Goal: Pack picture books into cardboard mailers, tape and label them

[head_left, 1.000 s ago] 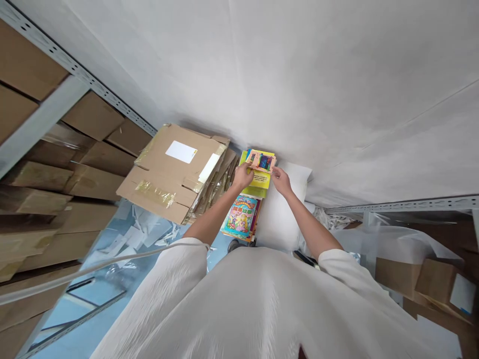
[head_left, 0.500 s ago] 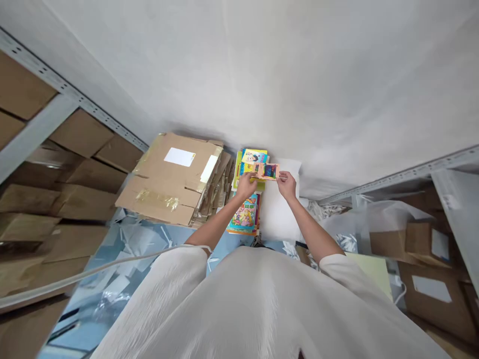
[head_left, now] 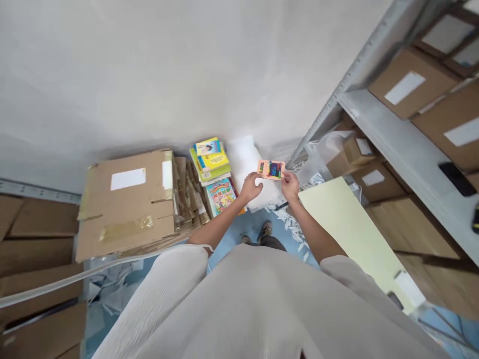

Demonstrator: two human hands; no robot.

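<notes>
A small pink card (head_left: 264,168) with a dark, multicoloured panel on its right half is held level in front of me. My left hand (head_left: 250,187) pinches its left end, and my right hand (head_left: 290,186) grips the lower right corner. Beneath the card lies a stack of white paper (head_left: 241,158). To the left of my hands is a pile of yellow-covered books (head_left: 216,160), with a small blue-and-yellow picture book (head_left: 208,147) on top. Nearer to me lies another pile of colourful children's books (head_left: 222,195).
Flattened cardboard boxes (head_left: 127,209) are stacked at the left, beside the books. A pale yellow board (head_left: 346,232) stands to my right, before a shelf (head_left: 396,139) of cartons. White paper strips (head_left: 295,227) litter the blue floor (head_left: 239,234). A white cord (head_left: 108,268) crosses the lower left.
My view has turned to the right, bringing more of the right shelf and the board into sight. Both hands have carried the pink card from over the books to over the white paper.
</notes>
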